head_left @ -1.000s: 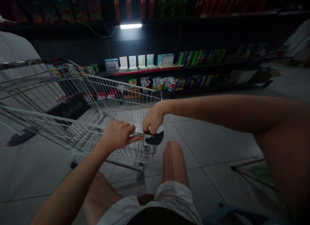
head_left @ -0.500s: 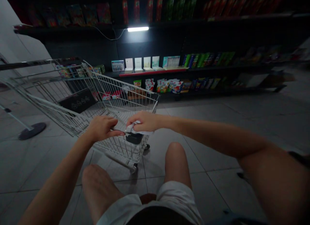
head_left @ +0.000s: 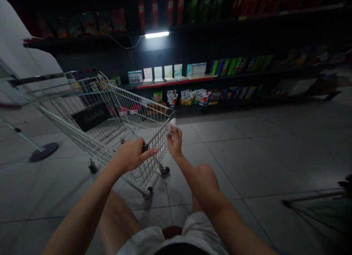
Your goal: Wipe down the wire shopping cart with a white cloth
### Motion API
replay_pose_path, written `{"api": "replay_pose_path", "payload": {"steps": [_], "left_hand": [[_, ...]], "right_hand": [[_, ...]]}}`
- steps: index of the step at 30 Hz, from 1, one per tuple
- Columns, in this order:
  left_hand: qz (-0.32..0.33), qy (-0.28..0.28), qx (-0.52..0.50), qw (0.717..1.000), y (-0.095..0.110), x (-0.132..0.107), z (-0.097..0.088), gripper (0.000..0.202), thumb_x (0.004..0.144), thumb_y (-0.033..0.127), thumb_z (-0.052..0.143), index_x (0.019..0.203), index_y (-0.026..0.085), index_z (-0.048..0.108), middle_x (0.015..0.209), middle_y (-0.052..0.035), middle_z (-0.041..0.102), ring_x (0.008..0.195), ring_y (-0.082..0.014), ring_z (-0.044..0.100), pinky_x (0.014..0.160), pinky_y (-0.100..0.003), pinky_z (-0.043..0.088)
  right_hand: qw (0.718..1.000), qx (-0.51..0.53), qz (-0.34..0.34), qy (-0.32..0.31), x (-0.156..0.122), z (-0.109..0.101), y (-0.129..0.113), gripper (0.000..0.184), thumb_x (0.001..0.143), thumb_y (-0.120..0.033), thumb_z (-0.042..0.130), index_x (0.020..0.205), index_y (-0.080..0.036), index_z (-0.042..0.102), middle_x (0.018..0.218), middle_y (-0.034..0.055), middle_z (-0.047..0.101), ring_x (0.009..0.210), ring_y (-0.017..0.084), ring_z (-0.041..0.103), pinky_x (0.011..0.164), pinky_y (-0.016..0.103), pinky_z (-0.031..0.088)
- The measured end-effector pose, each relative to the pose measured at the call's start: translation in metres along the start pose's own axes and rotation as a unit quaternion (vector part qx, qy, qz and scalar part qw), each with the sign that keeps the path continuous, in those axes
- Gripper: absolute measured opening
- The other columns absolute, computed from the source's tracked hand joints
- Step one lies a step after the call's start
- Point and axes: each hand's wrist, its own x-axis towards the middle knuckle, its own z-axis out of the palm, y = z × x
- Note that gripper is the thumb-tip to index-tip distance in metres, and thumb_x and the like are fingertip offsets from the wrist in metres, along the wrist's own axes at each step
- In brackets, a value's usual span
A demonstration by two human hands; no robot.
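A wire shopping cart (head_left: 137, 97) stands before me, its front end toward my knees. My left hand (head_left: 133, 155) is closed around the near front corner of its basket, thumb stretched along the front rim. My right hand (head_left: 175, 140) pinches a crumpled white cloth (head_left: 172, 124) against the far front corner, near the dark corner piece. Whether the cloth is fabric or paper I cannot tell. A black panel (head_left: 91, 116) with pale markings hangs inside the cart at the handle end.
Dark shelves (head_left: 233, 77) with bottles, boxes and snack bags run behind the cart, lit by a tube light (head_left: 156, 34). A post on a round base (head_left: 44, 152) stands left. Thin dark legs of some object (head_left: 310, 200) rest on the tiled floor at right.
My right hand has moved with the cloth from the near front corner to the far one. My left hand has shifted right and slightly down onto the near corner.
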Motion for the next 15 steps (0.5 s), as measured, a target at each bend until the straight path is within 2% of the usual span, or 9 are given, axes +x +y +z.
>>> {"api": "replay_pose_path", "payload": {"steps": [2,4,6,8,10,11,13,15], "left_hand": [[0.009,-0.019,0.036,0.999,-0.004,0.001,0.0,0.055,0.093,0.064,0.024,0.09,0.019,0.055,0.078,-0.0097,0.067,0.074,-0.0256,0.064,0.062,-0.033,0.038],[0.02,-0.025,0.052,0.998,-0.009,0.001,-0.002,0.044,0.096,0.052,0.026,0.09,0.02,0.055,0.081,-0.0094,0.068,0.076,-0.0246,0.064,0.064,-0.033,0.039],[0.019,-0.028,0.056,0.998,-0.013,0.002,-0.004,0.035,0.096,0.042,0.028,0.09,0.02,0.055,0.084,-0.0091,0.069,0.078,-0.0237,0.064,0.066,-0.033,0.039],[0.015,-0.036,0.053,0.998,-0.015,0.003,-0.006,0.032,0.095,0.038,0.028,0.088,0.02,0.054,0.083,-0.0083,0.068,0.077,-0.0228,0.064,0.066,-0.033,0.04],[0.012,-0.045,0.047,0.998,-0.018,0.004,-0.007,0.031,0.095,0.037,0.027,0.086,0.02,0.052,0.082,-0.0078,0.067,0.076,-0.0226,0.063,0.066,-0.033,0.039],[0.011,-0.048,0.046,0.998,-0.02,0.004,-0.007,0.032,0.094,0.037,0.026,0.086,0.02,0.052,0.081,-0.0077,0.067,0.076,-0.0227,0.062,0.067,-0.033,0.039],[0.012,-0.053,0.046,0.997,-0.021,0.005,-0.007,0.032,0.094,0.037,0.025,0.086,0.02,0.051,0.082,-0.0079,0.067,0.077,-0.0229,0.062,0.068,-0.033,0.039],[0.01,-0.059,0.05,0.997,-0.022,0.005,-0.007,0.031,0.093,0.036,0.025,0.087,0.02,0.051,0.083,-0.0082,0.067,0.078,-0.0232,0.062,0.069,-0.033,0.039]], "right_hand": [[0.995,0.019,0.093,0.036,0.021,0.005,-0.004,0.062,0.089,-0.019,0.032,0.15,-0.006,0.027,0.14,0.0228,0.045,0.133,0.018,0.044,0.104,0.037,0.043],[0.99,0.046,0.123,0.047,0.019,0.011,-0.023,0.064,0.089,-0.019,0.028,0.151,-0.004,0.02,0.141,0.0233,0.045,0.134,0.016,0.044,0.104,0.036,0.043],[0.992,0.07,0.087,0.051,-0.003,0.017,-0.046,0.06,0.09,-0.021,0.03,0.148,-0.007,0.031,0.141,0.0221,0.046,0.134,0.018,0.043,0.106,0.038,0.041],[0.994,0.092,-0.005,0.055,-0.026,0.023,-0.057,0.055,0.089,-0.022,0.037,0.143,-0.012,0.043,0.14,0.0203,0.047,0.134,0.022,0.043,0.108,0.041,0.039],[0.984,0.113,-0.124,0.061,-0.031,0.028,-0.05,0.053,0.087,-0.023,0.043,0.139,-0.017,0.049,0.136,0.0167,0.05,0.128,0.025,0.047,0.107,0.043,0.039],[0.976,0.12,-0.167,0.07,-0.024,0.031,-0.04,0.052,0.086,-0.023,0.045,0.138,-0.019,0.05,0.134,0.0147,0.051,0.124,0.025,0.049,0.106,0.044,0.04],[0.968,0.128,-0.184,0.111,0.003,0.036,-0.019,0.051,0.086,-0.024,0.045,0.136,-0.02,0.051,0.131,0.0125,0.053,0.119,0.024,0.05,0.104,0.044,0.042],[0.968,0.138,-0.118,0.171,0.03,0.041,-0.008,0.05,0.086,-0.022,0.042,0.135,-0.017,0.052,0.127,0.0132,0.054,0.118,0.025,0.05,0.104,0.045,0.042]]}}
